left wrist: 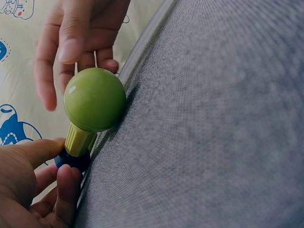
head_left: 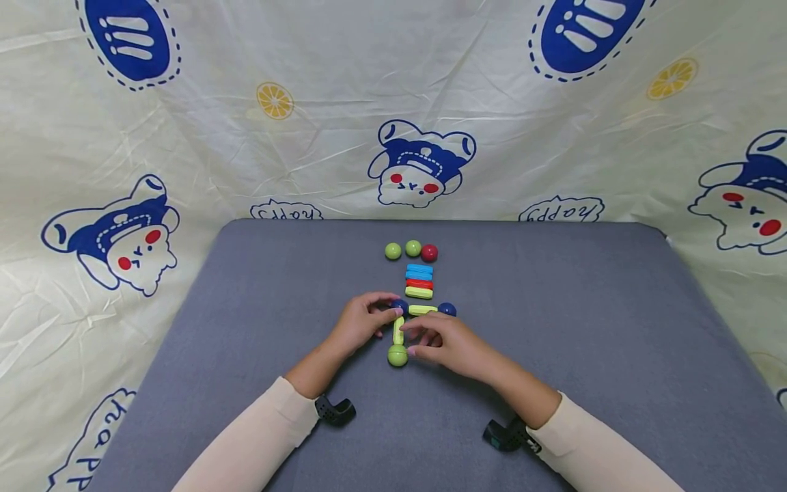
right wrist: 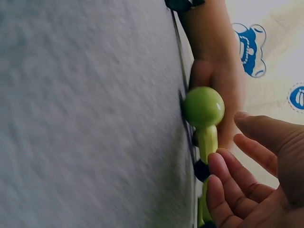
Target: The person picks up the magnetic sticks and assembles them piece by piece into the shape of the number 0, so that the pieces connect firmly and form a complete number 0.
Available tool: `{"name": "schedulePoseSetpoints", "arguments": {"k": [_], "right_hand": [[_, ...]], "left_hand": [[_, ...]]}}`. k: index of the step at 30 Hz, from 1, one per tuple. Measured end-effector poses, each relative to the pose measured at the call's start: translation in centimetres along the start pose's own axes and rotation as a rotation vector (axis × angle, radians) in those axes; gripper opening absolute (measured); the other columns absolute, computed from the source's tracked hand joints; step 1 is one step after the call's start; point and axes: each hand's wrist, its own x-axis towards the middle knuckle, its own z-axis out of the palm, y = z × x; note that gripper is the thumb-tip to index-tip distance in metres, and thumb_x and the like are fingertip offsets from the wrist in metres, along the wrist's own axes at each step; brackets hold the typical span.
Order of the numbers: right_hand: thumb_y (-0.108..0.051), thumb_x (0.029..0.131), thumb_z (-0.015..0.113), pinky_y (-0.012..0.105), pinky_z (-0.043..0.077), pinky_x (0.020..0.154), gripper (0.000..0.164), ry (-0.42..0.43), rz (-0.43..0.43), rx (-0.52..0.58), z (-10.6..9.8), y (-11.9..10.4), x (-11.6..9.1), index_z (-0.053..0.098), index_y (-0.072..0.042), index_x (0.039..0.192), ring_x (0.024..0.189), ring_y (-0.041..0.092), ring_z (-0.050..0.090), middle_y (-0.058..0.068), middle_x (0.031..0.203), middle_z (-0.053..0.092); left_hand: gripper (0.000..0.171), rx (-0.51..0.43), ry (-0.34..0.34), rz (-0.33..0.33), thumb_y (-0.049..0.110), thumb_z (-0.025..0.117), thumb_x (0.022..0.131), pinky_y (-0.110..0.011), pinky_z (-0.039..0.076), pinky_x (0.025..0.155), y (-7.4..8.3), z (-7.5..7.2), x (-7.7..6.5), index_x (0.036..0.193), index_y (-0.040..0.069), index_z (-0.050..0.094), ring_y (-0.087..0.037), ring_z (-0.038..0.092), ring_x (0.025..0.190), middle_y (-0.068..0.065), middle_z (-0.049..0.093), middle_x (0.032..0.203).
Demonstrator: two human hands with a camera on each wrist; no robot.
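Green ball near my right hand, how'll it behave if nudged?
The green ball looks attached to the yellow stick, so it probably won't roll freely. With your left hand pinching the blue ball, it might swing. Its shine suggests slipperiness.

A glossy green ball caps the near end of a ribbed yellow-green rod, which runs away across the grey counter to a dark blue ball, where a second yellow-green rod turns off rightward, nearly square, toward another dark blue ball.
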Motion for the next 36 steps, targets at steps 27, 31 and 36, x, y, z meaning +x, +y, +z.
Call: {"name": "schedulePoseSetpoints", "arguments": {"k": [27,31,36], "right_hand": [[-0.018,0.092,0.075,0.047,0.052,0.094,0.037,0.2,0.217,-0.093,-4.6,3.3,0.8,0.069,-0.008,0.127,0.116,0.03,0.061,0.014,0.125,0.062],[-0.019,0.092,0.075,0.045,0.053,0.093,0.037,0.172,0.232,-0.097,-4.5,3.8,0.8,0.069,-0.008,0.126,0.114,0.029,0.062,0.014,0.124,0.063],[-0.02,0.092,0.075,0.039,0.052,0.09,0.036,0.153,0.24,-0.089,-4.3,4.0,0.9,0.069,-0.009,0.126,0.11,0.027,0.062,0.013,0.123,0.064]], "left_hand": [[0.031,0.007,-0.002,-0.038,0.023,0.078,0.09,-0.025,0.05,0.052,0.1,0.0,0.0,0.12,0.016,0.074,-0.009,0.053,0.061,-0.006,0.071,0.104],[0.03,0.004,0.016,-0.036,0.024,0.075,0.092,-0.025,0.049,0.05,0.1,0.0,0.1,0.121,0.015,0.073,-0.009,0.055,0.066,-0.007,0.07,0.109],[0.028,-0.044,0.088,-0.012,0.024,0.07,0.096,-0.024,0.048,0.047,0.2,0.1,0.3,0.121,0.01,0.073,-0.01,0.056,0.07,-0.01,0.067,0.105]]}}
